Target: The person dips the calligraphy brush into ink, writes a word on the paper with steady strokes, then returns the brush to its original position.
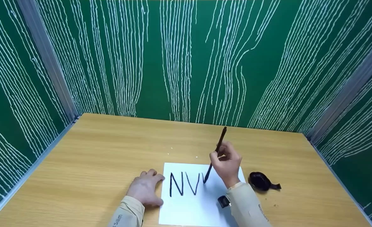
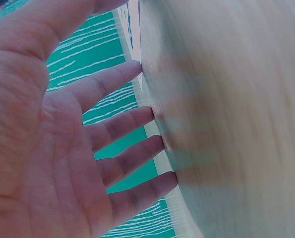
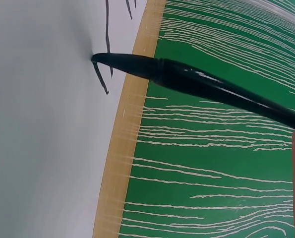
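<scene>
Your right hand (image 1: 228, 161) pinches the slender black brush pen (image 1: 221, 140), its long axis rising from a tip on the white rectangular paper (image 1: 187, 210); your left hand (image 1: 144, 186), spread and holding nothing, is farther off, by the paper's left edge.

Head view bright, evenly lit; in the left wrist view the pale wooden tabletop (image 2: 256, 124) blurs hazily; small glints mark the slender glossy black brush (image 3: 197, 81).

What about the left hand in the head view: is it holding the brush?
No, the right hand grips the brush; the left hand rests by the paper.
</scene>
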### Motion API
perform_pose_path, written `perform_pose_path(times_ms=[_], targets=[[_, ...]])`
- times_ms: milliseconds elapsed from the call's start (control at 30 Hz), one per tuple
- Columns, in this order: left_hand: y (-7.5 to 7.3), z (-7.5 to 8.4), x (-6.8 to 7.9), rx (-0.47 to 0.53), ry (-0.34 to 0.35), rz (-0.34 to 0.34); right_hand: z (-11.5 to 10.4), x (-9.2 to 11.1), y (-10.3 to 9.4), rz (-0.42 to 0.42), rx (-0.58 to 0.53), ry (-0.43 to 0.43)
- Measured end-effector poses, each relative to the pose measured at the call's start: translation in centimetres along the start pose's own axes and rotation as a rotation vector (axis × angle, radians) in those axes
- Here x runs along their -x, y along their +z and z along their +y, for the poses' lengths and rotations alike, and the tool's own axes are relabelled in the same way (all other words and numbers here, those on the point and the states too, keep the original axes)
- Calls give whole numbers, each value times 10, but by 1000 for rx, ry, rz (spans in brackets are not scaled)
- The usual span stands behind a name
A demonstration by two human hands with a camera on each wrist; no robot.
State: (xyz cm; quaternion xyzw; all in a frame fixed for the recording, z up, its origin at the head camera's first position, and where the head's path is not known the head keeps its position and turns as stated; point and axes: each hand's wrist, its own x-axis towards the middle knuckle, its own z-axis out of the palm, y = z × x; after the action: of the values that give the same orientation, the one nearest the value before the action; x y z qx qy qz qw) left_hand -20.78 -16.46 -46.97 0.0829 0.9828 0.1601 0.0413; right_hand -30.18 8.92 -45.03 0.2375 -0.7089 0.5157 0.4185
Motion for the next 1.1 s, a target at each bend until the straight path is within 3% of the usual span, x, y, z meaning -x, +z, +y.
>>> perform_pose_path(times_ms=[833,1100], targets=[[1,-1,-2,5,-14,-3,0,0,-1,-26,-20,20],[2,-1,0,-11,-1,29,-20,-6,-4,-40,-42,16]])
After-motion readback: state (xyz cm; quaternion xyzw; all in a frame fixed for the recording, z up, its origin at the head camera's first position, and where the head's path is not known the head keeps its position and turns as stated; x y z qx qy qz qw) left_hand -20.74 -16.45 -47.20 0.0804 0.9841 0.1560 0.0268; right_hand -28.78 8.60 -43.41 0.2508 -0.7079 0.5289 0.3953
